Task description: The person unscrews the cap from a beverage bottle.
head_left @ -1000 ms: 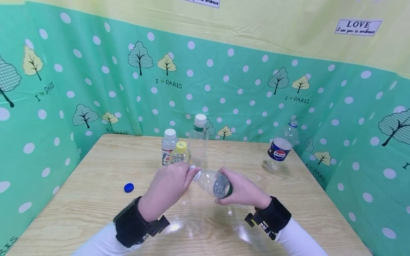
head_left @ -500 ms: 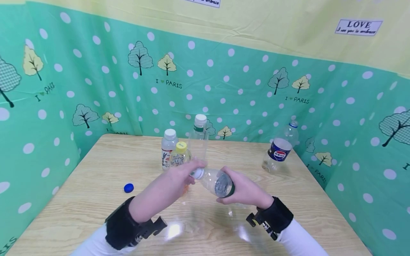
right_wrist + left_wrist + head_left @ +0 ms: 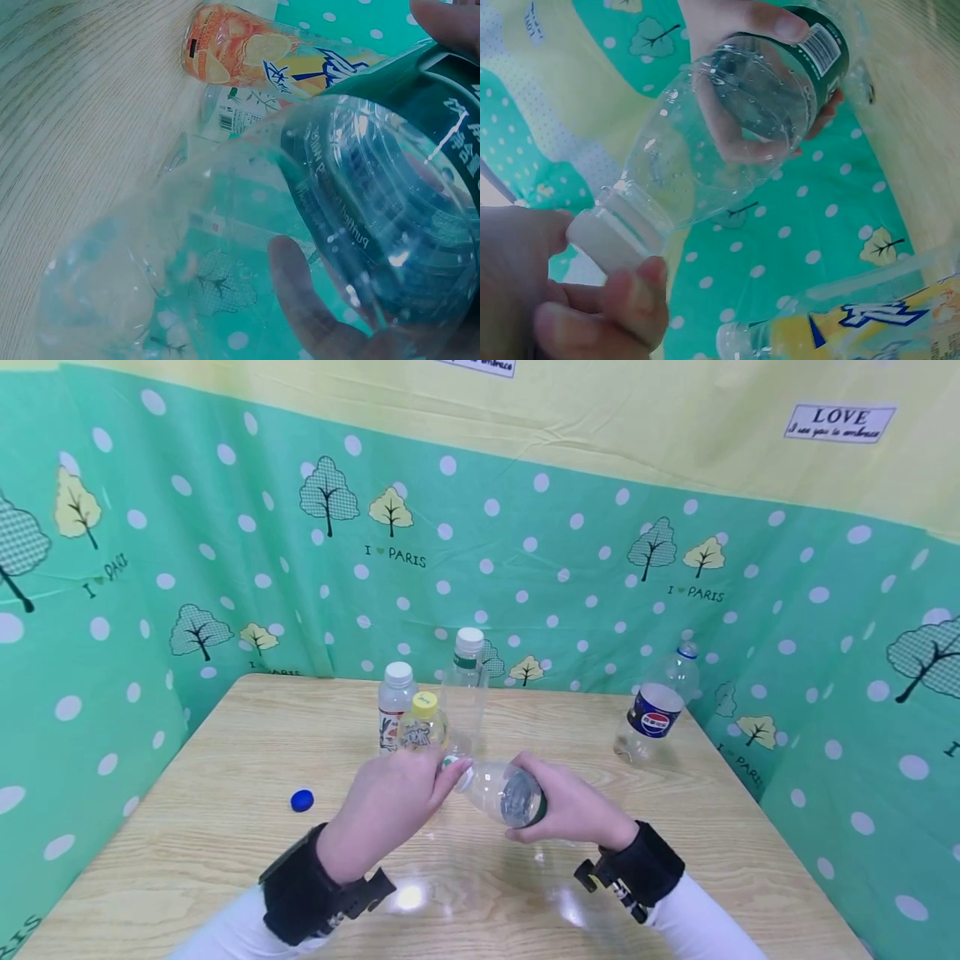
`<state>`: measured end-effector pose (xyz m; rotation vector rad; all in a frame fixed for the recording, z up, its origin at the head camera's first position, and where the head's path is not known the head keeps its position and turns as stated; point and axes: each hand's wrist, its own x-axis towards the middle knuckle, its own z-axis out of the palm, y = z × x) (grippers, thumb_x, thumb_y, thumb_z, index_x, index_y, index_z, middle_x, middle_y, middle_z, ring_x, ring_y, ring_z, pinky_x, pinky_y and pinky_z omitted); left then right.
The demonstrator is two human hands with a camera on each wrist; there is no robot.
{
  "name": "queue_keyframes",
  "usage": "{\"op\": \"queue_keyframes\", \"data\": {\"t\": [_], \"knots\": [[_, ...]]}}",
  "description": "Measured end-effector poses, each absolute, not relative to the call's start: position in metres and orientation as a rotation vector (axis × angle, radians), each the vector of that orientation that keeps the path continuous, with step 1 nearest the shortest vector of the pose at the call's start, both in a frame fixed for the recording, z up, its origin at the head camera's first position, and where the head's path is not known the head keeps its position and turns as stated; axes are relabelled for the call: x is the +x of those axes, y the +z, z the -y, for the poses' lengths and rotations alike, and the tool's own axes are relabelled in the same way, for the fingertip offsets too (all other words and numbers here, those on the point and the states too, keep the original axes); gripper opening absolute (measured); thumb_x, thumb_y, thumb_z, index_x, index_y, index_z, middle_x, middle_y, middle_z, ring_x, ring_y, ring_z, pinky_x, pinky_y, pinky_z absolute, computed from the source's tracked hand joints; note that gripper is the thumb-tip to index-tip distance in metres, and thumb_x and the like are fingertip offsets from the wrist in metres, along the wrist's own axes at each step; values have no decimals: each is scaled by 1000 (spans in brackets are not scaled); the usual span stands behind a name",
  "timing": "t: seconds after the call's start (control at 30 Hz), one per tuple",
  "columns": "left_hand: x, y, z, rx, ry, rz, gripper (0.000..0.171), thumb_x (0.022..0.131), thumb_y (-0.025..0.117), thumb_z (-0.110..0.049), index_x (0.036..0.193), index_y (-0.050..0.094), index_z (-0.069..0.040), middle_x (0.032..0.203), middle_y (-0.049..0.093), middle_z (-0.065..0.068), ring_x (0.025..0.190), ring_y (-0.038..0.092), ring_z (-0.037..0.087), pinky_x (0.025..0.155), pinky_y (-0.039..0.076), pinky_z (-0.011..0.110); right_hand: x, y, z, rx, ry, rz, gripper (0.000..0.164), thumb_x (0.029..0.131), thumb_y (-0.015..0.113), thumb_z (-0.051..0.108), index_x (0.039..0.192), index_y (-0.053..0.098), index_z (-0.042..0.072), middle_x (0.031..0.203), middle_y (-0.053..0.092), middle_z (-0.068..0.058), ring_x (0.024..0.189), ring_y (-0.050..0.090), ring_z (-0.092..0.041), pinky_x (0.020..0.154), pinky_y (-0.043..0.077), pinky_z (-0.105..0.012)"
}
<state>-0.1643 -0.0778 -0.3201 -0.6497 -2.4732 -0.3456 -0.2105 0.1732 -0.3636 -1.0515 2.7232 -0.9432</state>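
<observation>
Between my hands a clear plastic bottle (image 3: 491, 789) with a dark green label lies tilted, its neck toward the left. My right hand (image 3: 562, 802) grips its base end; in the right wrist view the label (image 3: 457, 112) and clear body fill much of the picture. My left hand (image 3: 390, 802) pinches the white bottle cap (image 3: 604, 240), which sits on the neck. Beyond my left hand stand a yellow-capped bottle (image 3: 423, 727), a white-capped bottle (image 3: 390, 714) and a taller clear bottle (image 3: 467, 693) with a white cap.
A blue cap (image 3: 302, 800) lies alone on the wooden table (image 3: 187, 843), left of my left hand. At the back right stands a clear bottle with a Pepsi label (image 3: 654, 714). A green patterned curtain (image 3: 555, 602) borders the table at the back and sides.
My left hand moved out along the bottle's cap end half a second ago, then came back, its thumb again on the cap. The right hand holds the bottle in nearly the same place.
</observation>
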Motion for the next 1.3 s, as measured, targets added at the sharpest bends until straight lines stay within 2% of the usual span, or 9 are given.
{"op": "queue_keyframes", "data": {"t": [0.13, 0.23, 0.37, 0.43, 0.53, 0.73, 0.9, 1.03, 1.3], "knots": [[-165, -322, 77, -594, -304, 2460, 50, 92, 62, -44, 56, 41, -17, 47, 26, -8, 39, 32, 8, 33, 22, 21, -211, -364, -173, -1052, -933, -2717, 66, 66, 88, 29, 119, 49, 18, 102, 62, 7, 87, 61, -9, 79, 57, -38], [-165, -322, 76, -603, -378, 2457, 44, 93, 62, -41, 60, 52, -15, 51, 40, -7, 43, 43, 9, 36, 34, 23, -210, -364, -172, -1029, -927, -2727, 65, 67, 87, 31, 119, 49, 18, 99, 61, 9, 85, 60, -8, 77, 56, -32], [-166, -321, 76, -718, -592, 2433, 30, 97, 60, -28, 108, 69, -1, 91, 70, 7, 80, 69, 19, 68, 59, 31, -209, -364, -171, -1002, -934, -2741, 64, 68, 86, 33, 118, 49, 18, 96, 61, 9, 82, 60, -7, 73, 53, -24], [-166, -320, 76, -791, -675, 2418, 40, 97, 60, -23, 131, 58, -2, 115, 69, 13, 101, 68, 22, 83, 57, 34, -209, -363, -171, -996, -947, -2741, 64, 68, 86, 32, 118, 49, 19, 96, 61, 8, 83, 60, -8, 74, 53, -24], [-166, -318, 78, -907, -752, 2392, 49, 92, 66, -11, 138, 50, -5, 125, 64, 12, 107, 66, 21, 87, 56, 32, -209, -362, -171, -994, -987, -2729, 65, 68, 87, 30, 119, 49, 17, 99, 61, 6, 86, 60, -10, 76, 54, -26], [-169, -313, 85, -1029, -746, 2428, 46, 82, 70, 7, 124, 54, -3, 117, 66, 11, 106, 66, 22, 85, 56, 29, -210, -360, -172, -993, -1006, -2726, 65, 68, 87, 30, 119, 49, 16, 101, 61, 5, 88, 60, -11, 77, 54, -27], [-167, -309, 87, -942, -628, 2577, 35, 89, 68, -9, 120, 54, -4, 89, 67, 4, 76, 64, 12, 69, 57, 23, -210, -360, -172, -1004, -954, -2743, 64, 68, 87, 33, 117, 49, 18, 99, 60, 8, 85, 59, -9, 75, 53, -26], [-166, -310, 86, -844, -501, 2612, 30, 94, 63, -26, 113, 56, -3, 67, 55, -3, 58, 53, 8, 54, 50, 21, -210, -361, -173, -1008, -938, -2742, 65, 67, 87, 34, 118, 49, 18, 99, 60, 9, 85, 59, -8, 76, 53, -25], [-167, -318, 80, -662, -287, 2482, 41, 94, 59, -47, 70, 54, -14, 49, 32, -8, 41, 34, 8, 35, 26, 20, -211, -364, -172, -1034, -919, -2738, 68, 66, 89, 30, 120, 49, 17, 102, 61, 7, 87, 61, -8, 77, 55, -27]]}}
